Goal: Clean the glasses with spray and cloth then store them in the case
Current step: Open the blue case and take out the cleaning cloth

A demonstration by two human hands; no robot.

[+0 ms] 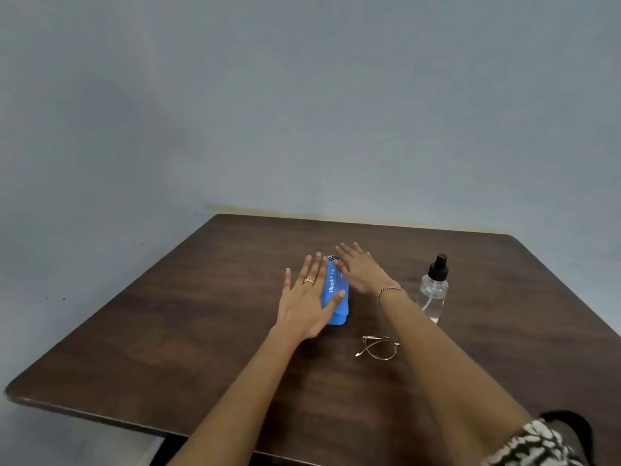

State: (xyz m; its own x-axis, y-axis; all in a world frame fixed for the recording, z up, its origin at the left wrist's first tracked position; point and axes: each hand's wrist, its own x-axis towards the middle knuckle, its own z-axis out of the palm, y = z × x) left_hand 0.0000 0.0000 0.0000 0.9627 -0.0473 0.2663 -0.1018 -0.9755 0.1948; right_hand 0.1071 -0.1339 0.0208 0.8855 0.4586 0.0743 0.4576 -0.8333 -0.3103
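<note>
A blue glasses case point(336, 294) with white lettering lies closed on the dark wooden table point(201, 314). My left hand point(307, 297) rests flat along its left side, thumb on the lid, fingers spread. My right hand point(359, 267) lies flat by the case's far right end, fingers touching it. Thin metal-framed glasses point(378, 348) lie folded on the table nearer to me, partly hidden by my right forearm. A clear spray bottle point(434, 290) with a black nozzle stands to the right. No cloth is in view.
The table stands against a plain grey wall point(302, 112). Its left edge point(111, 297) runs diagonally and its near edge lies close to me. A patterned black-and-white sleeve point(537, 445) shows at the bottom right.
</note>
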